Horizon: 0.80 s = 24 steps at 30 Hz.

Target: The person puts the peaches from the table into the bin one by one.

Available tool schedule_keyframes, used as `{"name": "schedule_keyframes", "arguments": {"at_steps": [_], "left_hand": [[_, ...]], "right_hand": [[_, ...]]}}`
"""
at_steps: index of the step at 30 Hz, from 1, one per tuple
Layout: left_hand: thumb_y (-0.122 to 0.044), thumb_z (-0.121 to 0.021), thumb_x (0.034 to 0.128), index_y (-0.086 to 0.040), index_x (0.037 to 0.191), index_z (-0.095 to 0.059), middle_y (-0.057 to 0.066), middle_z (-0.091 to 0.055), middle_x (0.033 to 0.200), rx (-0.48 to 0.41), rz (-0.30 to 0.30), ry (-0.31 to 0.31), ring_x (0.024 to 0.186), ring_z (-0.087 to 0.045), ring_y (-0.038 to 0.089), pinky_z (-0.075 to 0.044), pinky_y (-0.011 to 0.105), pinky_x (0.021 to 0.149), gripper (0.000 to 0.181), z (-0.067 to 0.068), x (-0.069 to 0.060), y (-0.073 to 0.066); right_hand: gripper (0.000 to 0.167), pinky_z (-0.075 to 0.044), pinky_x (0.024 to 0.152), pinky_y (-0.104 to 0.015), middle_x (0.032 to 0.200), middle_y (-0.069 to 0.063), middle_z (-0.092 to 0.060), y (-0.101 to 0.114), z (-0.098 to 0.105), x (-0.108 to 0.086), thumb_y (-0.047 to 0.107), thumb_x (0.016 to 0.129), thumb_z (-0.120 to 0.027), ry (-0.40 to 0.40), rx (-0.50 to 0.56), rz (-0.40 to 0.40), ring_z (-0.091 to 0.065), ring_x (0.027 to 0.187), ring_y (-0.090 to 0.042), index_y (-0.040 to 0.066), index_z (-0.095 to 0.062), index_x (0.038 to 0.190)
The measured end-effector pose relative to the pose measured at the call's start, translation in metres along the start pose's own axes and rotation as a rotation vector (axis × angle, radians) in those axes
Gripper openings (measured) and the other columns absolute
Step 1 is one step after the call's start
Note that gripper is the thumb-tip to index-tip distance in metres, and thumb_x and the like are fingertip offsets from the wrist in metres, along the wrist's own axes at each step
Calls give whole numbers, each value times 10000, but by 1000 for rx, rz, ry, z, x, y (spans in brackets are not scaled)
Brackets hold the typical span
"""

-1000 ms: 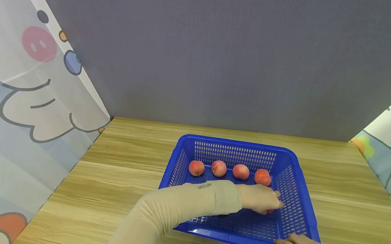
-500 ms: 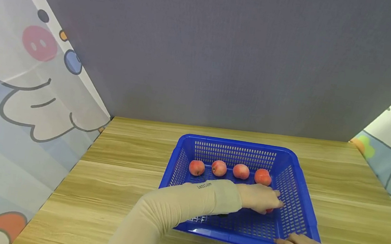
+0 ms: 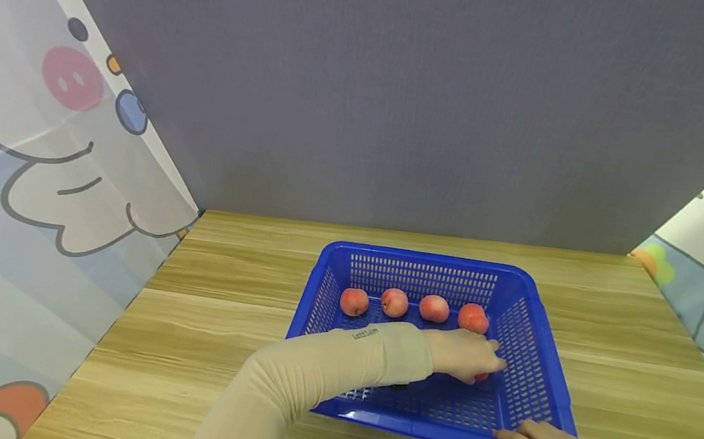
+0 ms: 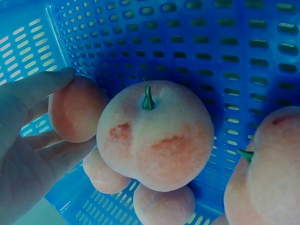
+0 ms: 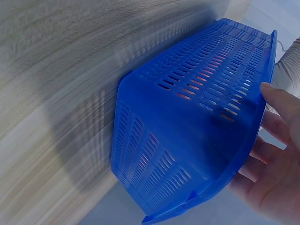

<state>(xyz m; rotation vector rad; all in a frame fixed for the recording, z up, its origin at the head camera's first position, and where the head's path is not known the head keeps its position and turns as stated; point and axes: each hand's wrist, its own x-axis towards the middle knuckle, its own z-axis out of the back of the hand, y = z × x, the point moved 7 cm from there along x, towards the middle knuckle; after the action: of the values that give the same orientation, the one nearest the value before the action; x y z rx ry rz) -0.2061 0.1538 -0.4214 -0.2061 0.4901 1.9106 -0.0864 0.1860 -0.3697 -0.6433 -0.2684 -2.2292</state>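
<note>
In the head view a blue plastic basket sits on the wooden table, with several red-pink peaches inside. My left hand reaches in near its right side and holds a peach between thumb and fingers, low in the basket. Seen from above, only a small part of that peach shows under the hand. Close by in the left wrist view is a larger-looking peach with a green stem. My right hand grips the basket's rim at the near right corner, thumb on one side and fingers on the other.
Along the basket's far wall, peaches stand in a row, from the leftmost peach to the rightmost peach. My left sleeve crosses the basket's near side and hides part of the inside. A grey panel rises behind the table.
My left hand has shifted slightly to the left inside the basket. The right hand and the basket stay where they were.
</note>
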Motion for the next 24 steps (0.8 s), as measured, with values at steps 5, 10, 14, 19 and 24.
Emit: {"name": "schedule_keyframes", "arguments": {"at_steps": [5,10,14,19,24], "left_hand": [[-283,-608,827,-260,1281,-447,-62,-517,1110,9,1,11,889,-524,47,-430,143,735,483,-2,0,0],[-306,-618,816,-270,1308,-414,-69,-504,1151,-7,8,35,941,-506,41,-419,140,767,533,-2,-1,1],[-328,-624,807,-277,1319,-395,-73,-491,1170,-15,14,48,975,-490,37,-413,139,784,563,-4,0,1],[-398,-631,780,-276,1320,-393,-77,-496,1178,-6,13,39,1018,-477,34,-409,154,817,603,-5,-1,1],[-444,-628,760,-278,1310,-408,-73,-501,1182,-7,15,31,1042,-471,33,-410,168,833,616,-4,-1,0]], "right_hand": [[304,-443,472,-209,743,65,-580,0,0,0,454,769,-605,2,4,0,-545,636,-63,172,-670,858],[299,-446,466,-219,741,63,-579,-1,-2,-1,444,760,-620,24,11,-12,-541,634,-60,167,-670,861],[295,-456,469,-235,747,54,-587,-1,-3,-1,432,746,-639,41,14,-27,-551,642,-72,164,-671,866],[293,-460,471,-241,751,48,-594,-1,-4,-2,429,742,-644,44,16,-27,-559,645,-80,167,-671,870],[301,-433,475,-189,740,75,-569,0,-1,-1,450,769,-608,-2,15,-1,-532,629,-48,170,-669,859]]}}
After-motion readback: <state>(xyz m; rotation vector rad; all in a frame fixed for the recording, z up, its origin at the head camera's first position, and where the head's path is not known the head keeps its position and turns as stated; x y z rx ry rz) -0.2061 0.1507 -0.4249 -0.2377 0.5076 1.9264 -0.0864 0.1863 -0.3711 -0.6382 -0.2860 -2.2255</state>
